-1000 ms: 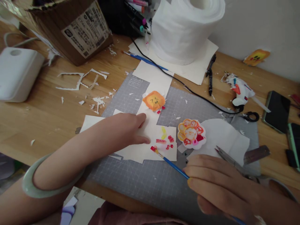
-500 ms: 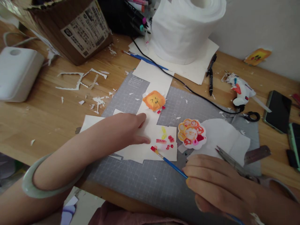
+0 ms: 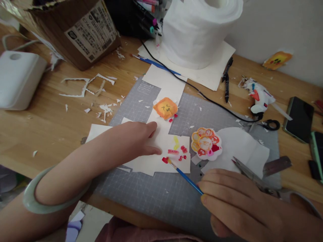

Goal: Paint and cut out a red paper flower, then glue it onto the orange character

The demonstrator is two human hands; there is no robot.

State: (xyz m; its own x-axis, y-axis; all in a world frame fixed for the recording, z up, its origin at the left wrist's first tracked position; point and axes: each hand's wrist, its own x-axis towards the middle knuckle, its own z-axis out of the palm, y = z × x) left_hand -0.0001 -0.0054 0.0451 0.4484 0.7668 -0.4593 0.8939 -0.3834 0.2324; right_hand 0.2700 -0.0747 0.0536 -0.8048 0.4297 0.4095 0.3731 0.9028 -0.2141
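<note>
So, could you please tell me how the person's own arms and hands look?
The left hand and right hand wear no gloves; no sleeves show. A smooth, pale green bangle circles the left forearm. A right finger has a yellow mark.

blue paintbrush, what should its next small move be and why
I'd probably have the right hand draw the blue paintbrush slightly through the red mark: its tip appears to touch that mark, and the left hand rests on the white paper, seemingly steadying it.
</note>
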